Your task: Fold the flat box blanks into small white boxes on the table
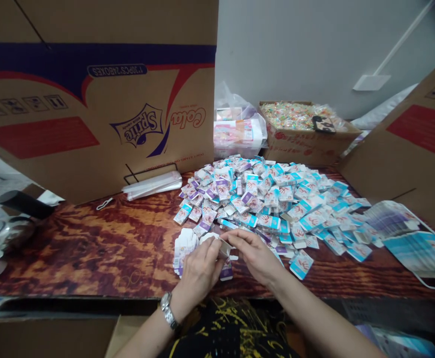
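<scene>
My left hand (200,263), with a watch (168,311) at its wrist, is closed around a small paperboard box (224,247). Its end stands open, with a white flap (233,257) sticking out to the right. The bent fingers of my right hand (252,251) pinch at the box's upper right edge; my fingertips partly hide the contact. Beside my left hand lies a stack of flat white-and-purple box blanks (185,246). Beyond both hands spreads a big heap of small blue, purple and white boxes (269,199); one blue-and-white box (301,264) lies right of my right hand.
A large carton (90,109) stands at the back left, another carton (407,149) at the right. Behind the heap is an open carton of small colourful packets (288,117). Clear plastic sleeves (152,185), fanned blue blanks (418,248) and a rubber band (125,281) lie on the wooden table (79,248).
</scene>
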A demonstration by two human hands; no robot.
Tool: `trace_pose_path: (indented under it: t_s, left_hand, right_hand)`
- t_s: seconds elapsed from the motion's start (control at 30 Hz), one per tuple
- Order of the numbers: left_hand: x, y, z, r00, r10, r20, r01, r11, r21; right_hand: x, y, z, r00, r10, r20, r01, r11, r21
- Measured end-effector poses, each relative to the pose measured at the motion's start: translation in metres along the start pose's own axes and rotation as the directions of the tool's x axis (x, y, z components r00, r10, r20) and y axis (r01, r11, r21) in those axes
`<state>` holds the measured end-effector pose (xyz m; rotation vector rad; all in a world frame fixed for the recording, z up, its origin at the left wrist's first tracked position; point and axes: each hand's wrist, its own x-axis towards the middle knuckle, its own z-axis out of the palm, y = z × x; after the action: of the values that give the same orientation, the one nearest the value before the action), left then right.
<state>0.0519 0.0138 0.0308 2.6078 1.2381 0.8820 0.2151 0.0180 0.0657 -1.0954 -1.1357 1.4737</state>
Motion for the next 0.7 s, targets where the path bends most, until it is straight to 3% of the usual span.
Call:
trace_pose_path:
  t_s: [0.33, 0.47, 0.57, 0.7]
  left_hand:
    - [-0.002, -0.005, 0.003, 1.000, 0.002, -0.011, -0.002, 1.000, 0.006]
    - [-0.008, -0.005, 0.007, 0.997, -0.074, -0.009, 0.074, 0.997, -0.030]
    - [-0.008, -0.003, 0.008, 0.993, -0.122, 0.002, 0.122, 0.992, -0.022]
    - [-0.005, -0.001, 0.008, 0.992, -0.123, 0.010, 0.123, 0.992, -0.001]
  right_hand:
    - [0.003, -0.002, -0.002, 0.998, -0.051, 0.034, 0.056, 0.983, -0.173]
    - [0.004, -0.005, -0.002, 0.998, -0.065, 0.019, 0.068, 0.954, -0.291]
    - [-0.001, -0.007, 0.002, 0.972, -0.236, -0.009, 0.194, 0.820, -0.539]
    - [-0.011, 0.002, 0.014, 0.889, -0.450, 0.088, 0.369, 0.589, -0.719]
